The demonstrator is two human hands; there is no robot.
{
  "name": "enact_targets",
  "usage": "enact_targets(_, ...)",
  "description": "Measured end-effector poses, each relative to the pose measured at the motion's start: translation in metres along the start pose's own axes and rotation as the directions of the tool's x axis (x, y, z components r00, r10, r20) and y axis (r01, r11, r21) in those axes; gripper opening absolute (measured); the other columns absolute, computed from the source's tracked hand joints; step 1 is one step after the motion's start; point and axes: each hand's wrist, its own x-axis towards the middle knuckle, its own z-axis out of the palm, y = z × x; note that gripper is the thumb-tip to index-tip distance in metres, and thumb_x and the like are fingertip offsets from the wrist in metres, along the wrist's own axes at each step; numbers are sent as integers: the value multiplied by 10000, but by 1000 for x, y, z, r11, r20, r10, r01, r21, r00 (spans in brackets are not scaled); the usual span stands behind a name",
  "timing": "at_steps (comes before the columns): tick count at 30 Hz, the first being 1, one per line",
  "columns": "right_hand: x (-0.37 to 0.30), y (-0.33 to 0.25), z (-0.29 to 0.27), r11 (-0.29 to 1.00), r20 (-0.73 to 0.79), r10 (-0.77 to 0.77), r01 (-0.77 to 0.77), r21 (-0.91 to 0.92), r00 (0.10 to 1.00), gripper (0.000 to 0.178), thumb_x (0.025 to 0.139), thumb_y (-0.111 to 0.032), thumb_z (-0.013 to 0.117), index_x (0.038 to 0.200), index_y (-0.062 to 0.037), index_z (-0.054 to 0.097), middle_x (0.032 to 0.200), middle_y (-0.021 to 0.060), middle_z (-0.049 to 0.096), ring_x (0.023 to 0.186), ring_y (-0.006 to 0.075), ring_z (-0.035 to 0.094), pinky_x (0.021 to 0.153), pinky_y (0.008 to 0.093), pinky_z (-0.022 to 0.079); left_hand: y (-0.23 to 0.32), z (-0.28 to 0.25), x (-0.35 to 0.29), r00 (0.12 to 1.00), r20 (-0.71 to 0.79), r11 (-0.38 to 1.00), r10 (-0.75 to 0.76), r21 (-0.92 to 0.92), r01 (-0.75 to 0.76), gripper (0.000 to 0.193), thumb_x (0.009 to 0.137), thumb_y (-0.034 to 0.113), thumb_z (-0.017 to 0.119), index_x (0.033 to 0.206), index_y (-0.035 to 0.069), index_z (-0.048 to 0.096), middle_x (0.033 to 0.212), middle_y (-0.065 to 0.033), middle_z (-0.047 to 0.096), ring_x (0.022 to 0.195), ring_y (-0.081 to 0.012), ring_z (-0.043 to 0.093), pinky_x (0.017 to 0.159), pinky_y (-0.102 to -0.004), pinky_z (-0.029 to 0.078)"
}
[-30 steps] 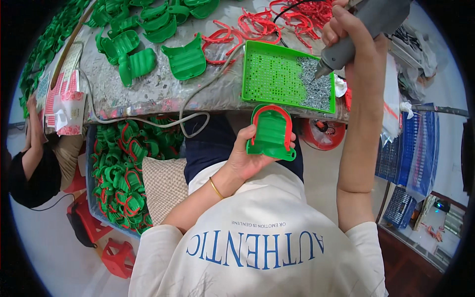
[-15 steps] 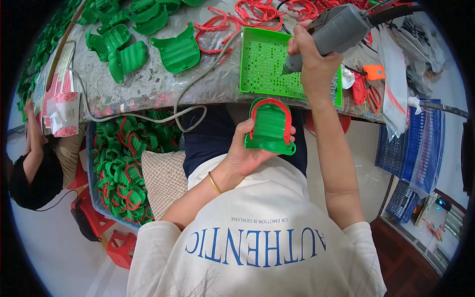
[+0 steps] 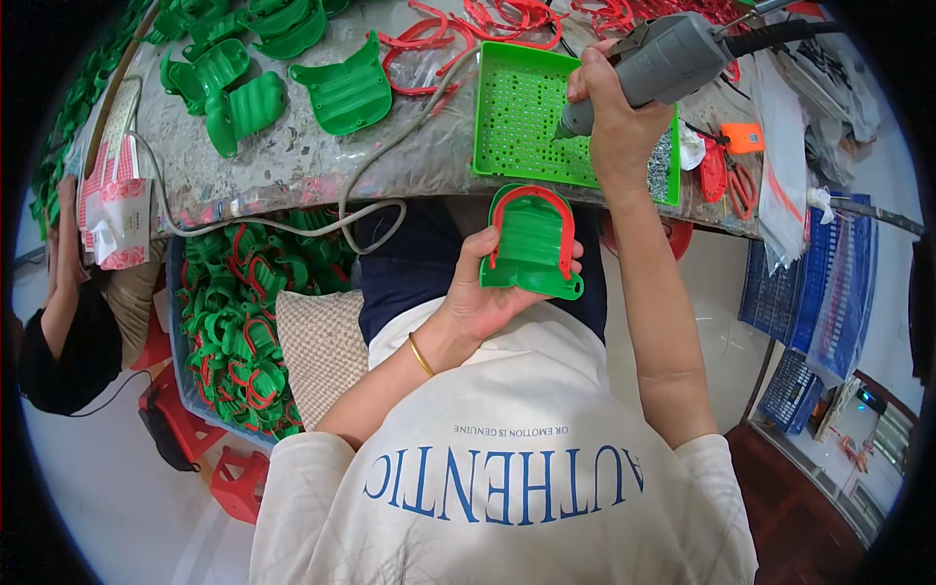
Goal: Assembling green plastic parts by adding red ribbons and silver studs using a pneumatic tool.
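My left hand holds a green plastic shell in front of my lap, thumb on its left edge and fingertips round its right side. A red U-shaped plastic strip lies along the shell's far rim. My right hand is wrapped round a grey electric screwdriver, its tip pointing down and left. That tip hangs over a green perforated tray at the table's near edge. Small metal screws show at the tray's right side, partly hidden by my right wrist.
Several green shells and red strips lie on the table. A grey cable loops over its edge. Pliers rest right of the tray. A blue bin of joined pieces stands lower left; another person sits at far left.
The view has shifted slightly. Both hands keep their grip, with the shell and the screwdriver in nearly the same places.
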Motion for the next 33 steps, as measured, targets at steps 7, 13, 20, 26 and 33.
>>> enact_targets(7, 1, 4, -1, 1000, -8, -5, 6, 24, 1000, 103, 853, -12, 609, 927, 36, 554, 640, 47, 554, 566, 123, 538, 579, 273, 456, 1, 1, -1, 1000, -8, 1000, 13, 14, -13, 725, 793, 438, 595, 1312, -33, 414, 1225, -281, 520, 1117, -368, 547, 986, -481, 433)
enact_targets(13, 1, 3, 0, 999, 0, -41, 41, -4, 999, 102, 856, -7, 609, 929, 32, 549, 639, 46, 546, 560, 125, 530, 575, 275, 457, 3, 0, 0, 1000, 11, 1000, 7, 5, -7, 725, 794, 436, 595, 1314, -33, 410, 1233, -283, 512, 1120, -370, 544, 991, -480, 429)
enact_targets(20, 0, 6, 0, 998, 8, -39, 39, 42, 999, 110, 857, -8, 611, 935, 35, 545, 632, 42, 536, 549, 126, 521, 563, 278, 452, 3, -1, -2, 1000, -3, 1000, 14, -1, -14, 713, 793, 418, 597, 1314, -32, 409, 1232, -286, 510, 1109, -378, 546, 994, -478, 426)
enact_targets(26, 1, 0, -1, 996, -5, -77, 77, 52, 997, 106, 853, 4, 604, 930, 39, 541, 629, 42, 532, 542, 118, 504, 565, 284, 448, 3, -2, -2, 1000, 6, 1000, 23, 2, -23, 709, 795, 414, 596, 1314, -30, 409, 1232, -285, 510, 1103, -380, 550, 990, -476, 431)
enact_targets(33, -4, -44, -1, 927, 21, -27, 18, 375, 999, 123, 845, -4, 592, 952, 37, 547, 625, 51, 489, 528, 139, 476, 541, 295, 420, 3, -2, 0, 1000, 8, 999, 26, 25, -27, 713, 796, 448, 595, 1308, -17, 420, 1225, -271, 522, 1100, -365, 556, 978, -474, 441)
